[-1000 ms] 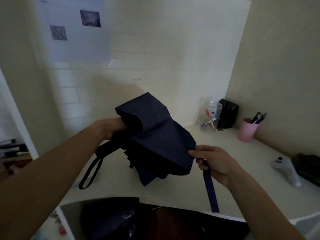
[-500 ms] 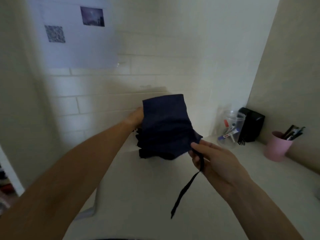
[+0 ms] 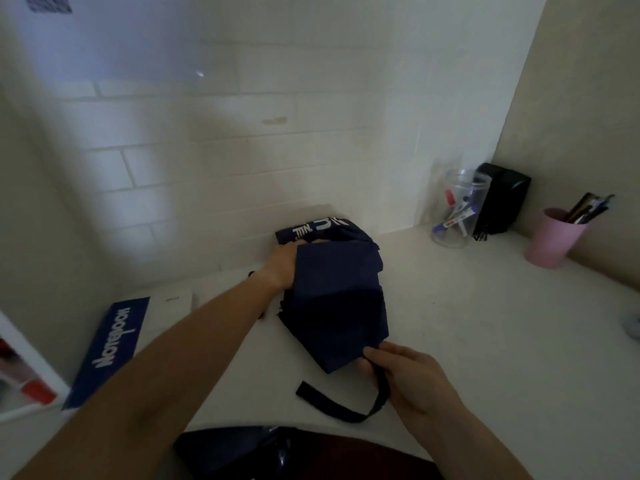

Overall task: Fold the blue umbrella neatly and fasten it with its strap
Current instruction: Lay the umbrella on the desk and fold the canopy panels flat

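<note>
Both hands work mid-fold: left hand [image 3: 282,266] grips the blue umbrella [image 3: 334,299] on the tabletop [image 3: 485,341]; right hand [image 3: 412,379] pinches its strap [image 3: 332,403], likely wrapping next.

Left hand [image 3: 282,266] fingers hidden behind umbrella [image 3: 334,299] fabric, white lettering on umbrella partly folded away (unreadable), QR sheet [image 3: 48,1] cut by top edge, grey item [image 3: 633,323] cropped at right edge.
</note>
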Demonstrator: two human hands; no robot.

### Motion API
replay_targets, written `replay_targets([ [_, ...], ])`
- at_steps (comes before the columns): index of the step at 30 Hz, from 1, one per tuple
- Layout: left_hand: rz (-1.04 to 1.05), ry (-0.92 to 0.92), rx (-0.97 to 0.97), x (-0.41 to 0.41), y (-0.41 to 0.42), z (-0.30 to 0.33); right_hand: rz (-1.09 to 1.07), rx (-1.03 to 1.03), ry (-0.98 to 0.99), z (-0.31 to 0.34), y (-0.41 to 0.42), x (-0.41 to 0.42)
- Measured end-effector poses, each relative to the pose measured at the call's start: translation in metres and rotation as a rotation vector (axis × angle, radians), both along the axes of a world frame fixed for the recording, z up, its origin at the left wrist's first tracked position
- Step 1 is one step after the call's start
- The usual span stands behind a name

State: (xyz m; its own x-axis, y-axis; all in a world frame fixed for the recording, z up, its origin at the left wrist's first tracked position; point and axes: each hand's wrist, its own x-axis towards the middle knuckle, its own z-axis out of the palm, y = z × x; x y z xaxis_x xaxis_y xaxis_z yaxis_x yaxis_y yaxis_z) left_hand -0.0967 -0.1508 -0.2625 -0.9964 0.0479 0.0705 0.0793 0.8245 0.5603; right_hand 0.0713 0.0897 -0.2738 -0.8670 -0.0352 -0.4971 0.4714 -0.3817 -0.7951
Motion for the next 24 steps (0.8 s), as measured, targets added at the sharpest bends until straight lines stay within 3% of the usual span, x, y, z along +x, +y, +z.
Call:
replay_targets([
  [3, -0.016, 0.076, -0.083, 0.026, -0.007, 0.027, -0.002, -0.064, -0.008, 0.001, 0.005, 0.019],
  [6, 0.219, 0.24, 0.058, 0.068, -0.009, 0.044, 0.009, -0.071, -0.005, 0.002, 0.009, 0.04],
  [7, 0.278, 0.374, 0.056, 0.085, -0.006, 0.044, 0.01, -0.053, -0.001, 0.002, 0.01, 0.046],
  [9, 0.167, 0.696, 0.043, 0.128, 0.013, 0.042, 0.001, -0.056, 0.01, 0.005, 0.012, 0.057],
  [10, 0.014, 0.76, 0.028, 0.15, 0.027, 0.037, -0.004, -0.065, 0.018, 0.007, 0.012, 0.063],
  [12, -0.246, 0.655, -0.073, 0.181, 0.053, 0.021, -0.014, -0.08, 0.042, 0.011, 0.014, 0.076],
  [14, -0.278, 0.453, -0.156, 0.2, 0.069, -0.002, -0.033, -0.091, 0.052, 0.013, 0.015, 0.089],
  [17, -0.102, 0.383, -0.205, 0.203, 0.071, -0.023, -0.037, -0.113, 0.057, 0.011, 0.017, 0.109],
  [20, 0.09, 0.26, -0.123, 0.193, 0.065, -0.016, -0.019, -0.081, 0.074, 0.002, 0.016, 0.123],
  [24, 0.146, 0.171, -0.15, 0.17, 0.058, -0.005, 0.038, 0.005, 0.133, -0.019, 0.019, 0.135],
])
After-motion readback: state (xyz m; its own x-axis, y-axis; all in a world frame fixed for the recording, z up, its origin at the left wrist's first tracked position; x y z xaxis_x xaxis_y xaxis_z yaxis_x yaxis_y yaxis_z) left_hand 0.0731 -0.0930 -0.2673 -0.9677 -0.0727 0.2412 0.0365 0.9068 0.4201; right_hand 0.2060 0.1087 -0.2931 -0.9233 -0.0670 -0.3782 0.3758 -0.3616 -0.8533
